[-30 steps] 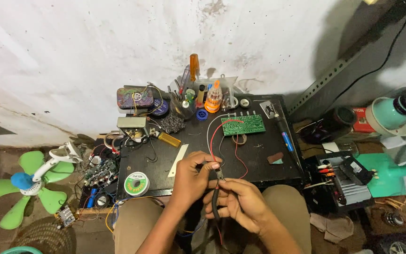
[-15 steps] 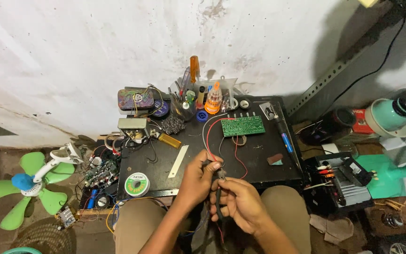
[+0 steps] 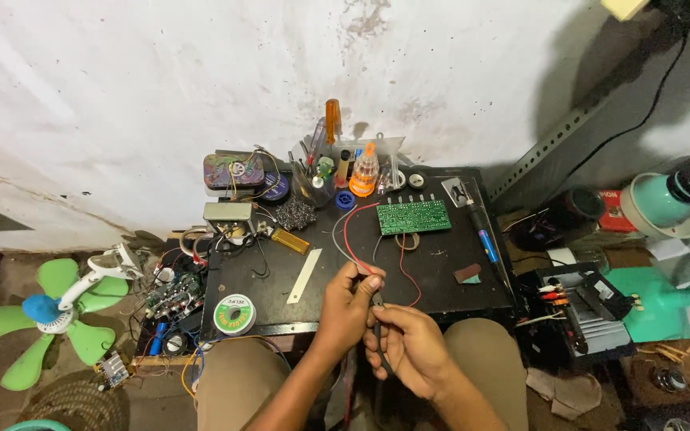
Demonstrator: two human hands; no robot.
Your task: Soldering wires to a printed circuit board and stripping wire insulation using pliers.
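While both hands meet over the near edge of the dark surface (image 3: 441, 279), the left hand (image 3: 347, 307) has its fingers pinched together on the ends of the red and grey wires (image 3: 345, 235), which loop back across the surface to the green circuit board (image 3: 414, 216) lying flat near the far side. Just beside it and touching it, the right hand (image 3: 413, 347) is curled shut around a thin dark tool (image 3: 379, 335) whose kind cannot be made out, with the tip held up toward the pinched wire ends. A spool of solder (image 3: 235, 314) sits at the near left corner, a pale flat strip (image 3: 304, 275) lies between it and the wires, and a blue-handled soldering iron (image 3: 485, 239) rests to the right of the board. Against the wall stand an orange-handled screwdriver (image 3: 333, 120) and a small orange-capped bottle (image 3: 365, 169). On the floor to the left lies a green fan blade (image 3: 57, 319).
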